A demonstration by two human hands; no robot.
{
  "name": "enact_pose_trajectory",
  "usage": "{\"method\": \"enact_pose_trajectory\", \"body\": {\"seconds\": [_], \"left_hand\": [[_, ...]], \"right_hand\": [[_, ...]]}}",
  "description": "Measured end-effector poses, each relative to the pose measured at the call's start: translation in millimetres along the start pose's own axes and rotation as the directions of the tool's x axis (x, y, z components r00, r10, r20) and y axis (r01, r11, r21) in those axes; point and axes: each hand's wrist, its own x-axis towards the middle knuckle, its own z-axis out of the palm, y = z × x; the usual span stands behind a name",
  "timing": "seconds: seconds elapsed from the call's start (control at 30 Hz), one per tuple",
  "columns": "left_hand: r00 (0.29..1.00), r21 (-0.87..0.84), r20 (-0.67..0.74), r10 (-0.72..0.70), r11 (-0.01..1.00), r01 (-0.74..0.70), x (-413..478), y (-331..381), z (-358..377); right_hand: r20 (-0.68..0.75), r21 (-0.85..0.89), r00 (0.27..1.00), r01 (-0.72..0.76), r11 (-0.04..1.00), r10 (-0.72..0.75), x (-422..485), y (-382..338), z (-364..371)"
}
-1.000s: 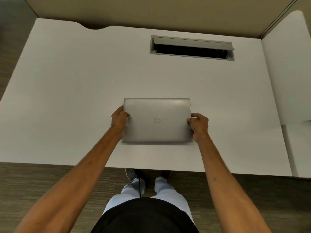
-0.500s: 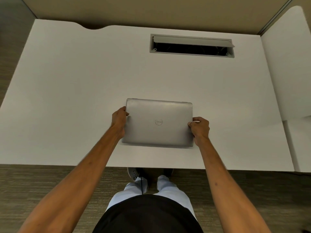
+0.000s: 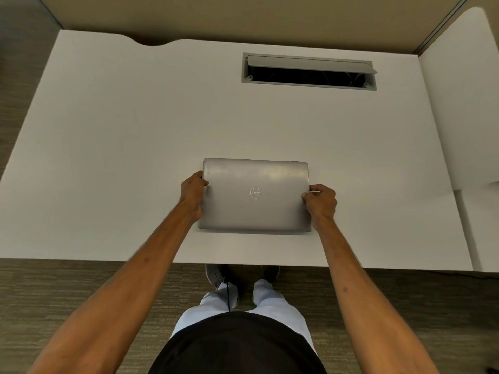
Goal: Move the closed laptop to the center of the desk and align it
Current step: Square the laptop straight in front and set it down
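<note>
A closed silver laptop (image 3: 255,195) with a round logo on its lid lies flat on the white desk (image 3: 135,157), near the middle of the front half. Its edges run close to parallel with the desk's front edge. My left hand (image 3: 192,190) grips the laptop's left side, thumb on the lid. My right hand (image 3: 321,202) grips the right side the same way. Both forearms reach in from below.
An open grey cable tray slot (image 3: 309,72) is set into the desk at the back right. A second white desk surface (image 3: 469,103) adjoins on the right. Beige partition walls stand behind. Carpet floor and my legs show below the front edge.
The laptop, held by both hands, has shifted slightly right and toward the front edge, with a small tilt at half a second ago that is now nearly squared.
</note>
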Motion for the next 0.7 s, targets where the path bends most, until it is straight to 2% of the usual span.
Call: {"method": "enact_pose_trajectory", "body": {"seconds": [0.27, 0.7], "left_hand": [[1.0, 0.003, 0.016, -0.011, 1.0, 0.011, 1, -1, -4], [0.999, 0.018, 0.023, 0.024, 1.0, -0.024, 13, -9, -1]], "right_hand": [[-0.027, 0.07, 1.0, 0.011, 0.998, -0.009, -4, 1, -3], [-0.009, 0.068, 1.0, -0.006, 0.998, 0.007, 2, 5, -2]]}}
